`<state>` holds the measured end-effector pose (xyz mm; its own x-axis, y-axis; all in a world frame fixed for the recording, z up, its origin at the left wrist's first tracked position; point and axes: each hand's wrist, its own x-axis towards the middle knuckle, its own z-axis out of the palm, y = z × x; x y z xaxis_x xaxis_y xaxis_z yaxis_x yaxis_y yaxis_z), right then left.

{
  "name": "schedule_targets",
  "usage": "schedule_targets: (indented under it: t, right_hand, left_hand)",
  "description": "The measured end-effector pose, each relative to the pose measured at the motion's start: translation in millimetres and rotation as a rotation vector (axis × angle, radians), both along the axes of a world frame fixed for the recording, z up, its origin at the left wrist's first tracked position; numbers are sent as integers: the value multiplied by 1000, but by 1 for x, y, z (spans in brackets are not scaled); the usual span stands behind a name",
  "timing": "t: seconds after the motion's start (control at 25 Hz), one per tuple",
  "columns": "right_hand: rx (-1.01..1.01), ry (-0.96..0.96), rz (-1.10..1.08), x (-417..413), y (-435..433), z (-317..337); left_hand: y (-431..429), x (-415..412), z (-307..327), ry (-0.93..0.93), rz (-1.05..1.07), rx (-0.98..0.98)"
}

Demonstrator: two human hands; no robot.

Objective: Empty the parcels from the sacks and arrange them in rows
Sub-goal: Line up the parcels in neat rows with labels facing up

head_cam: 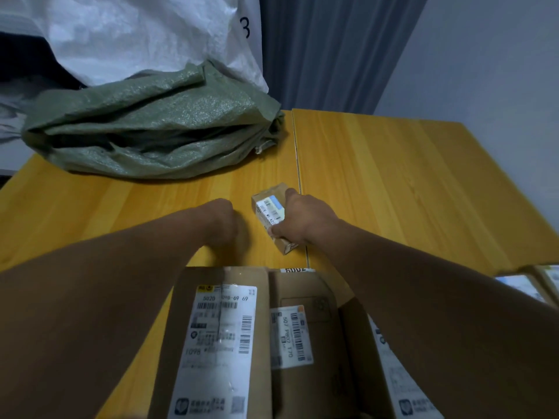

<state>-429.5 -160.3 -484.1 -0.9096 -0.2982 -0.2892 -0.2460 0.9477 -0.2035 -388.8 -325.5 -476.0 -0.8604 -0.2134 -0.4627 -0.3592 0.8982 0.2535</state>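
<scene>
A small brown parcel with a white label lies on the yellow wooden table, and my right hand grips it from the right side. My left hand rests just left of it with its fingers curled under, holding nothing that I can see. A crumpled green sack lies on its side at the table's back left, its mouth facing me. Near me several cardboard parcels stand side by side: a long one with a big label, a narrower one and a third partly under my right arm.
A white woven sack marked 3 stands behind the green one. A grey curtain hangs at the back. More labelled parcels peek in at the right edge. A seam splits the table into two tops.
</scene>
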Motion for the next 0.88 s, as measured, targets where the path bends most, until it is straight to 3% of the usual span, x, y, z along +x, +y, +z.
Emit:
schedule_targets:
  t: [0.08, 0.16, 0.32, 0.64, 0.76, 0.88]
  right_hand:
    - [-45, 7, -53, 13, 2, 5]
    - [-122, 138, -79, 29, 3, 22]
    - [-214, 266, -61, 61, 8, 64]
    - [-279, 193, -42, 141, 5, 175]
    - [-323, 183, -8, 179, -11, 214]
    - [-393, 163, 7, 222, -33, 247]
  left_hand:
    - [-3, 12, 11, 117, 62, 33]
    - [-5, 26, 25, 219, 105, 69]
    - [-2, 59, 53, 313, 147, 113]
    - [-14, 149, 168, 456, 230, 137]
    - [-18, 195, 213, 534, 332, 336]
    - [-18, 247, 248, 551, 482, 702]
